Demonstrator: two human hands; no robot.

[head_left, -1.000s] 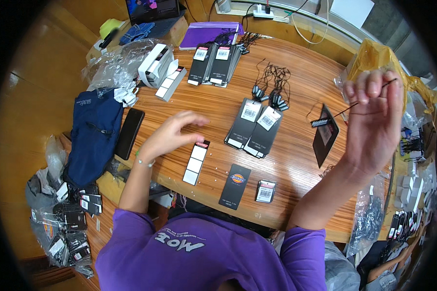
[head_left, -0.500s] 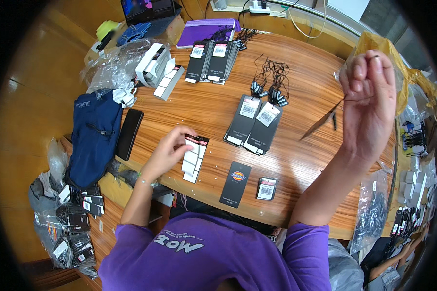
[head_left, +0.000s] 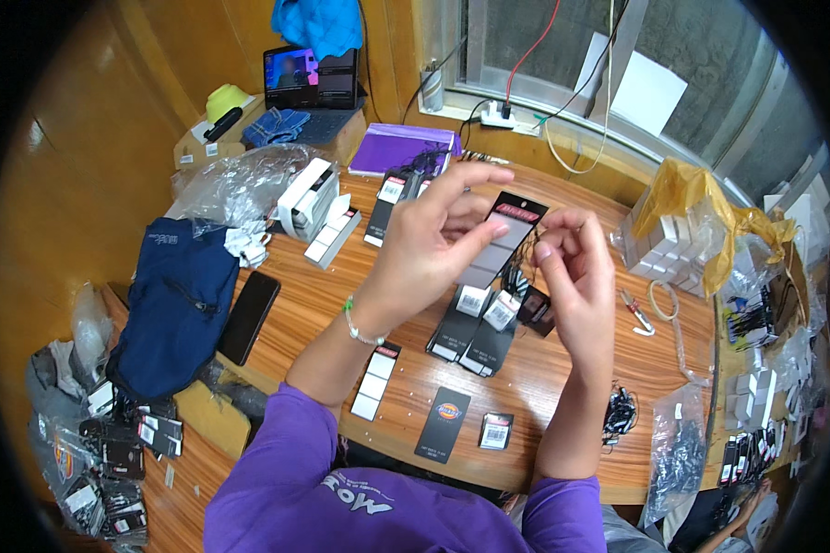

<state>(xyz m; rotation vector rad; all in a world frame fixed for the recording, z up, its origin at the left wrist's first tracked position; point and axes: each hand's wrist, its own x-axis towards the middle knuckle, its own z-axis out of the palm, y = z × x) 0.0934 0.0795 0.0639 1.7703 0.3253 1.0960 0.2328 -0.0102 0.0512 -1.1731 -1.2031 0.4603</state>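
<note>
My left hand (head_left: 426, 241) is raised over the table, thumb and fingers pinching a black hang tag (head_left: 500, 244) with pale blank panels and a punched hole. Close beside it my right hand (head_left: 576, 276) has its fingers curled and pinched near the tag's edge, seemingly on a thin black cord that merges with the dark strings behind. A small dark card (head_left: 537, 311) is tilted below its fingers; whether it hangs from them I cannot tell. Beneath lie two stacks of black stringed tags (head_left: 475, 332) with white barcode stickers.
Near the front edge lie a paneled strip tag (head_left: 375, 382), a black tag (head_left: 444, 422) and a small barcode tag (head_left: 495, 430). At left are a phone (head_left: 250, 317) and blue bag (head_left: 171, 309); at right, snips (head_left: 636, 312), a tape roll (head_left: 663, 300) and a cord bundle (head_left: 621, 412).
My left hand has lifted a paneled tag from the table and moved up and right. My right hand has come down and left toward it. The view has tilted upward.
</note>
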